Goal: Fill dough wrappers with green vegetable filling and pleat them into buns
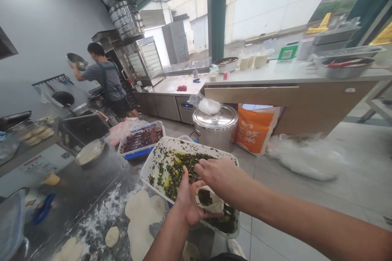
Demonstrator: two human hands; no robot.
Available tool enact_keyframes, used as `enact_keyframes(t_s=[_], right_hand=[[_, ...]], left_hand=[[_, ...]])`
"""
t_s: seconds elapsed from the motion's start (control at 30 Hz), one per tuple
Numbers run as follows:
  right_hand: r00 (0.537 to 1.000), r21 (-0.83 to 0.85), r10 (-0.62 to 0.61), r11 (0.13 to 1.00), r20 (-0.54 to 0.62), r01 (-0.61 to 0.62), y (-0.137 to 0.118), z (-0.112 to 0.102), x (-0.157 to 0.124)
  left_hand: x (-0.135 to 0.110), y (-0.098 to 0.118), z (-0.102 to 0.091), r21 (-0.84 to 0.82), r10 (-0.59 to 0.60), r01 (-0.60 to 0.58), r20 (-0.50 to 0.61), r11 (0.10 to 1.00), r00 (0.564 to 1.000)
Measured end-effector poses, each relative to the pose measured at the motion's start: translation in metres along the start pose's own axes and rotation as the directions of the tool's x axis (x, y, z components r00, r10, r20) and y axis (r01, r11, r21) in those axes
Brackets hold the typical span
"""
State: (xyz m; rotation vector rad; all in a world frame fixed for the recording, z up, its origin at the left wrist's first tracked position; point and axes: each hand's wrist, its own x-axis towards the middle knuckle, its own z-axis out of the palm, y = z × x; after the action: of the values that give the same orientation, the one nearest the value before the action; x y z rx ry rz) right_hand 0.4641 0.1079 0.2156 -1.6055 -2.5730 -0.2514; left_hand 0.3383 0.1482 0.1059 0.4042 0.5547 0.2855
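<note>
My left hand [187, 202] cups a round piece of dough [211, 200] with dark green filling in its middle. My right hand [219, 174] hovers just above it, fingers bent and pinched at the dough's edge and over the filling tray. That white tray [159, 153] holds chopped dark greens with some yellow oil and sits on the metal counter's corner. Flattened dough rounds [141, 208] and a small dough ball [112, 236] lie on the floured counter to the left of my left arm.
A blue-rimmed tray of dark red filling [141, 138] sits behind the greens. A steel lidded pot [215, 124], an orange bag [255, 128] and clear plastic bags [301, 157] stand on the tiled floor. Another person in an apron [105, 79] lifts a metal bowl at the back left.
</note>
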Motion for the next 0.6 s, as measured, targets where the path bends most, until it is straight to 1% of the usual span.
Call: enact_keyframes(t_s=[0.17, 0.3, 0.4, 0.5, 0.6], right_hand=[[0.998, 0.019, 0.05, 0.999, -0.028, -0.049, 0.011, 0.012, 0.009], [0.99, 0.034, 0.109, 0.994, -0.092, -0.107, 0.027, 0.02, 0.012], [0.977, 0.024, 0.163, 0.987, -0.135, -0.161, 0.036, 0.021, 0.012], [0.975, 0.031, 0.157, 0.988, -0.155, -0.154, 0.037, 0.017, 0.01], [0.982, 0.055, 0.116, 0.993, -0.15, -0.109, 0.032, 0.012, 0.009]], left_hand=[[0.001, 0.001, -0.001, -0.019, 0.002, -0.002, -0.002, 1.0, 1.0], [0.001, -0.001, -0.003, 0.001, 0.002, -0.002, -0.015, 1.0, 1.0], [0.001, -0.001, -0.004, 0.022, 0.006, -0.005, -0.039, 1.0, 0.999], [0.001, 0.002, -0.004, 0.055, 0.024, -0.019, -0.087, 0.998, 0.996], [0.002, 0.004, -0.003, 0.091, 0.046, -0.034, -0.134, 0.995, 0.99]])
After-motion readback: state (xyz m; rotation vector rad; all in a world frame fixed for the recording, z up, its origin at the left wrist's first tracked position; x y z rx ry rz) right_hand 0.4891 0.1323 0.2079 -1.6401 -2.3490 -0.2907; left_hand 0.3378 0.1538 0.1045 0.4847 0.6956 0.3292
